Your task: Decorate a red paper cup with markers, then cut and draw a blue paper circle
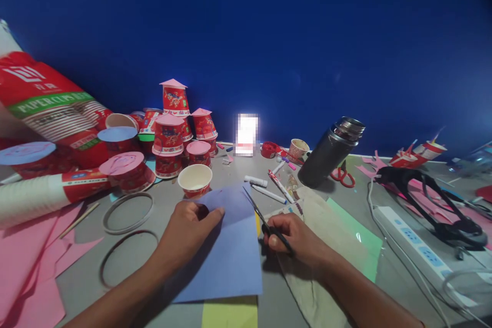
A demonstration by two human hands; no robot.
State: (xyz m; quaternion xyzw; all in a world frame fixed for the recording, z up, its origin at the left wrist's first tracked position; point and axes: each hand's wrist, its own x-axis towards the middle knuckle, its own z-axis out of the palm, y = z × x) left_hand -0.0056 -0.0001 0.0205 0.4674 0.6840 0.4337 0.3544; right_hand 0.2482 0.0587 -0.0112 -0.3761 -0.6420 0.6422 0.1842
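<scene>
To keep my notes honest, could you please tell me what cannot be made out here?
All in the head view:
Bright rectangle: its content, lost to glare and pixelation.
Blue sheet: part of it, under the left hand.
Scissors: part of the handles, behind the right hand.
Yellow sheet: partly under the blue sheet, cut off by the bottom edge.
Cup bag: cut off by the left edge.

Light is moderate on the counter, with soft shadows beneath both hands. The screen glares white and pixelated. The blue wall darkens toward the corners; wide-angle distortion stretches the edges, and the far right looks blurred.
</scene>
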